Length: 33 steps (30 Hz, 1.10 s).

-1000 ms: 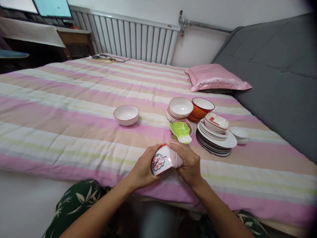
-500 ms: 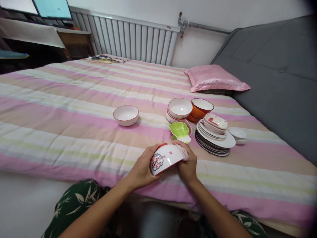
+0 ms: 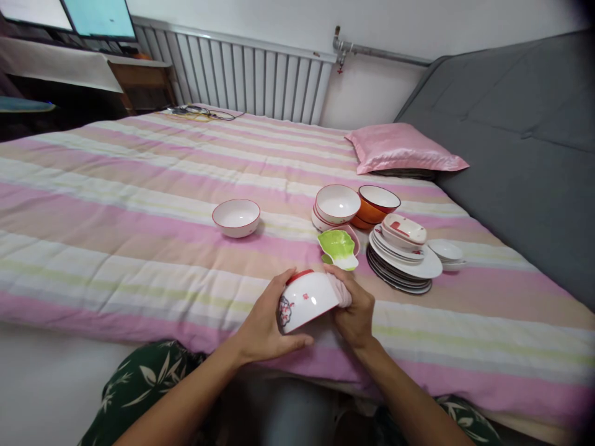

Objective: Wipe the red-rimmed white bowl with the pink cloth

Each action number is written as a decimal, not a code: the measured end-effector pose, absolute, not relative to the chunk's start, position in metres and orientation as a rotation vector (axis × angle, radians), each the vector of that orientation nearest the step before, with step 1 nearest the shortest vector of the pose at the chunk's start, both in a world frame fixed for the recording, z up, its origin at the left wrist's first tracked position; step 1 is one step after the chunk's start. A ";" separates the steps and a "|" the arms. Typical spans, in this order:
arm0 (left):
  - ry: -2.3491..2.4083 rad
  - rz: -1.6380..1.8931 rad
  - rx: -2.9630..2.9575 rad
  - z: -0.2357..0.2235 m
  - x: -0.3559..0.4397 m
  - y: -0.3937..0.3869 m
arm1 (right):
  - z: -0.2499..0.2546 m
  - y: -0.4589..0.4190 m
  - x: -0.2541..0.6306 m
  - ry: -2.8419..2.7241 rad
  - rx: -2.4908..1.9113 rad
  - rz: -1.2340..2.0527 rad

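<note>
My left hand [image 3: 263,322] grips a white bowl [image 3: 307,298] with a red rim and a red flower print, tilted with its base toward me. My right hand [image 3: 356,306] presses a pale pink cloth [image 3: 341,292] against the bowl's far side, fingers closed around the cloth. Both hands hover just above the near edge of the striped bed [image 3: 139,204]. Just beyond them lies a green leaf-shaped dish [image 3: 339,246].
On the bed stand a lone white bowl [image 3: 235,216], stacked white bowls [image 3: 337,205], an orange bowl [image 3: 375,203], a pile of plates [image 3: 403,266] topped by a small dish, and a small saucer [image 3: 446,252]. A pink pillow [image 3: 400,147], grey headboard [image 3: 520,136] and radiator [image 3: 251,74] lie beyond.
The bowl has turned in my hands, its flower print swinging lower left. My right hand with the cloth has slid from the bowl's top round to its right side.
</note>
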State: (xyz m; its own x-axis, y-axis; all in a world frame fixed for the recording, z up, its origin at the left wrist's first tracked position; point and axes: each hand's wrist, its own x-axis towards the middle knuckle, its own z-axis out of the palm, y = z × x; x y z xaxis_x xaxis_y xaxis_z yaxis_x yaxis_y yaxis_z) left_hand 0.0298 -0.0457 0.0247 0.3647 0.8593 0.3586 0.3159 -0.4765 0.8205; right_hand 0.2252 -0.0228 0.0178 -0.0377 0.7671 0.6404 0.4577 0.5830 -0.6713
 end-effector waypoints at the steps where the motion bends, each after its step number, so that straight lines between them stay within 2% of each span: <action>1: 1.030 1.058 1.970 0.027 0.029 -0.047 | 0.026 -0.025 0.226 -1.760 -0.989 0.219; 4: 1.067 1.027 2.000 0.030 0.027 -0.049 | 0.046 -0.031 0.227 -1.940 -0.950 -0.168; 7: 1.086 1.014 2.042 0.027 0.028 -0.049 | 0.052 -0.036 0.223 -2.033 -0.984 -0.398; 15: 0.989 1.021 2.026 0.020 0.037 -0.045 | 0.050 -0.047 0.201 -2.125 -0.844 -0.522; 22: 0.985 1.041 2.047 0.028 0.037 -0.041 | 0.053 -0.040 0.210 -2.134 -0.872 -0.344; 33: 1.041 0.975 2.046 0.025 0.035 -0.039 | 0.027 -0.025 0.227 -1.928 -0.943 0.082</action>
State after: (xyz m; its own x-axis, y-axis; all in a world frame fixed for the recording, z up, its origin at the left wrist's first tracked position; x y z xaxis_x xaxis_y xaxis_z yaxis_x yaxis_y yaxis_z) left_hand 0.0346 -0.0394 0.0249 0.4118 0.8516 0.3245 0.3798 -0.4840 0.7884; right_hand 0.2274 -0.0245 0.0273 -0.2477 0.6413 0.7262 0.5774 0.6996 -0.4209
